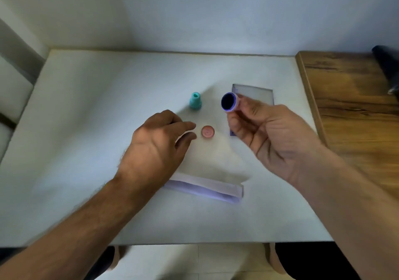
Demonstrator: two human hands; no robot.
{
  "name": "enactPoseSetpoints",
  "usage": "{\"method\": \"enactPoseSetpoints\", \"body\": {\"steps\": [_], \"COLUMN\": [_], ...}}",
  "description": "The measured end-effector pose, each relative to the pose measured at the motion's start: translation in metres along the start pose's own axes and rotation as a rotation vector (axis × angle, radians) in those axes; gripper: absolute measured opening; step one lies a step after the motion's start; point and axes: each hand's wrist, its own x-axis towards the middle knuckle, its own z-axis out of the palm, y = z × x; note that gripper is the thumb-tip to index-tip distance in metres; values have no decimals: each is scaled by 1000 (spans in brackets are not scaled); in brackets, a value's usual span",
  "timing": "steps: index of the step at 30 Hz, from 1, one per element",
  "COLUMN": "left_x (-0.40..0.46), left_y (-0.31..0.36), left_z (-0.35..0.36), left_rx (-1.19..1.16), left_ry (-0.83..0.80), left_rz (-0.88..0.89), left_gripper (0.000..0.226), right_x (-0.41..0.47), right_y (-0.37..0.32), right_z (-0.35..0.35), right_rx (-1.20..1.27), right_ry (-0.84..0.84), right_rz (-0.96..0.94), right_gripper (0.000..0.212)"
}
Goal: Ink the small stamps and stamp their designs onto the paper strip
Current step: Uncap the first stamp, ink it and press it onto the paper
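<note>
Over the table's (86, 128) right half, right hand (269, 137) pinches purple stamp (230, 104), inked face tilted up (presumably for checking); left hand (155, 148), fingers loosely curled, nears pink stamp (208, 132); paper strip (207, 188) lies nearer.

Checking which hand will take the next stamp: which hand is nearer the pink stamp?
Left. The left hand hovers just left of the pink stamp, fingertips almost touching; the right hand is farther right, holding the purple stamp.
</note>
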Motion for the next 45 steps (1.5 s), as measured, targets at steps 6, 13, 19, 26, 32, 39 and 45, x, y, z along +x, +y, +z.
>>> {"method": "enactPoseSetpoints", "body": {"steps": [6, 13, 19, 26, 32, 39, 45], "left_x": [-12, -9, -5, -6, -10, -14, -16], "left_y": [-14, -28, -56, -76, -73, -61, -57], "left_z": [-17, -42, -67, -82, -90, -74, -67], "left_rx": [15, 22, 34, -67, -163, -138, -180], "left_ry": [6, -135, -359, -565, -893, -880, -795], "left_rz": [-25, -44, -295, -540, -532, -460, -534], "left_gripper": [12, 11, 19, 27, 33, 22, 23], "right_x": [-21, -29, -32, -21, -15, -13, -17], "right_y": [22, 60, 94, 104, 106, 108, 113], "right_z": [26, 41, 44, 41, 34, 33, 37], "right_rx": [217, 60, -94, -172, -133, -264, -560], "right_ry": [-231, -151, -213, -111, -17, -72, -189], "right_rz": [264, 159, 143, 114, 56, -52, -237], "right_gripper": [22, 20, 19, 18, 16, 15, 16]}}
